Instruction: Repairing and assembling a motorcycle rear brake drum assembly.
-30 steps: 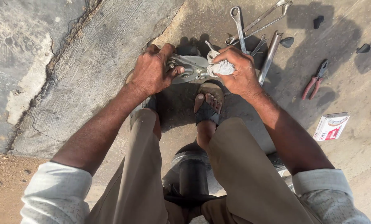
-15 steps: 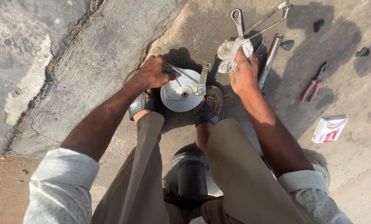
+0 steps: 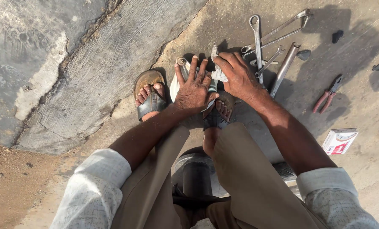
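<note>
From up here I'm looking straight down at cracked concrete ground (image 3: 92, 80) and my own knees. Far left, nothing but worn slab and a strip of dirt. Then my left foot in a brown sandal (image 3: 149, 95), toes in plain view. Next to it my left hand (image 3: 193, 87) lies flat with fingers spread wide, gripping nothing, pressed down on a round pale metal part (image 3: 175, 82) — I can only see a sliver of its rim and a small knob at the top edge, the rest is hidden under my palm. What kind of part it is, I can't make out. My right hand (image 3: 238, 76) sits just beside, fingers curled closed around a crumpled white rag (image 3: 217, 70), mostly buried in the fist. My right foot (image 3: 219, 112) peeks out below both hands, half covered.

Right of that, a cluster of spanners (image 3: 257, 38) and a steel rod (image 3: 284, 68) lie overlapping — their lower ends vanish behind my right wrist. Further right, red-handled pliers (image 3: 327, 95), two small dark lumps I can't identify, and a small red and white box (image 3: 340, 141). Below my legs a dark cylinder (image 3: 196, 178) shows between the thighs, largely blocked.
</note>
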